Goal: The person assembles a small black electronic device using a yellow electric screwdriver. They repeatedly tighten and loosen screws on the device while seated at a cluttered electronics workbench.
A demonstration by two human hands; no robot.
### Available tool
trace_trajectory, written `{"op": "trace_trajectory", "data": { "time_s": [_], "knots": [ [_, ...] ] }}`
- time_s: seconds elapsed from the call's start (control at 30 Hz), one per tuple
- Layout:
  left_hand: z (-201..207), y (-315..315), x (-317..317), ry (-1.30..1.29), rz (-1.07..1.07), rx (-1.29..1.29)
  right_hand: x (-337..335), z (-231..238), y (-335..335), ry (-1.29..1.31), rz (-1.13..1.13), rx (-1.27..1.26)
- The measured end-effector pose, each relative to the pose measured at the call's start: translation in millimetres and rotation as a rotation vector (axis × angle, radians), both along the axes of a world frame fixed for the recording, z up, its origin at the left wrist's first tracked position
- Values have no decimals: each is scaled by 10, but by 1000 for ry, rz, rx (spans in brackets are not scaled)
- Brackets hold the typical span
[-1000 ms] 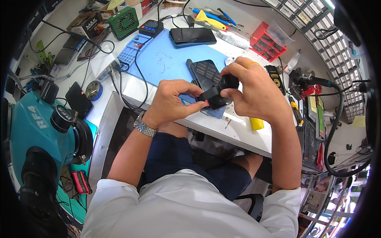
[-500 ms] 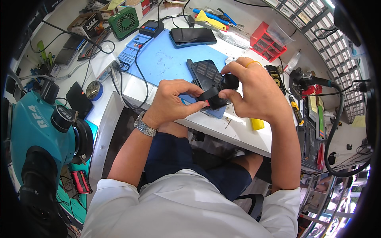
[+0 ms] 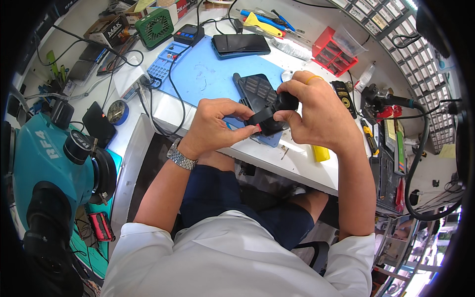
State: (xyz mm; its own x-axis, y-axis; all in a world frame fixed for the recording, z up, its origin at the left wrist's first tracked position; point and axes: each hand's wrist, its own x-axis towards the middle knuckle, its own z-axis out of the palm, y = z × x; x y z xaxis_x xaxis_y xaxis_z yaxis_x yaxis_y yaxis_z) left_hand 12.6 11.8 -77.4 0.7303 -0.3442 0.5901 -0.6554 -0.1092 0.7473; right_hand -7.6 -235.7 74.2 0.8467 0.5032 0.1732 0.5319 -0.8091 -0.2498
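Note:
A dark smartphone [image 3: 256, 90] with a glossy face, reflecting slatted lights, lies slanted at the front of the blue work mat [image 3: 205, 74]. A black bar runs along its left edge. Over its lower end, my left hand [image 3: 217, 121] pinches a curved black band [image 3: 260, 117], with a bit of red by the thumb tip. That band leads to a round black piece [image 3: 285, 102], gripped between my right thumb and fingers. Whether this piece is a roll or a suction cup I cannot tell. My right hand [image 3: 316, 109] partly hides it.
Another phone [image 3: 240, 44] lies on the back of the mat. Behind it are a yellow scraper [image 3: 260, 24] and other tools. A red parts bin [image 3: 332, 54] stands back right, a teal microscope [image 3: 52, 153] at left. Cables [image 3: 170, 79] cross the left side; a yellow cylinder [image 3: 320, 153] lies near the front edge.
The round black piece has tilted slightly, and my right fingers have shifted a little on it. My left hand and the smartphone stay nearly where they were.

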Motion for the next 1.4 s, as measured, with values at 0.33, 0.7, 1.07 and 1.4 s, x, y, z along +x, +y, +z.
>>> {"op": "trace_trajectory", "data": {
  "time_s": [0.33,0.7,1.07,1.4],
  "knots": [
    [-5,0,1,-7,1,4,48,-78,-30,-74,25,7],
    [29,-14,-9,-32,6,43,-206,-230,-250,-271,-165,414],
    [1,-30,-2,9,35,85,-1348,-1366,-42,-456,-403,685],
    [-44,-34,2,83,37,94,-1873,-1934,250,-375,-388,904]
  ]
}}
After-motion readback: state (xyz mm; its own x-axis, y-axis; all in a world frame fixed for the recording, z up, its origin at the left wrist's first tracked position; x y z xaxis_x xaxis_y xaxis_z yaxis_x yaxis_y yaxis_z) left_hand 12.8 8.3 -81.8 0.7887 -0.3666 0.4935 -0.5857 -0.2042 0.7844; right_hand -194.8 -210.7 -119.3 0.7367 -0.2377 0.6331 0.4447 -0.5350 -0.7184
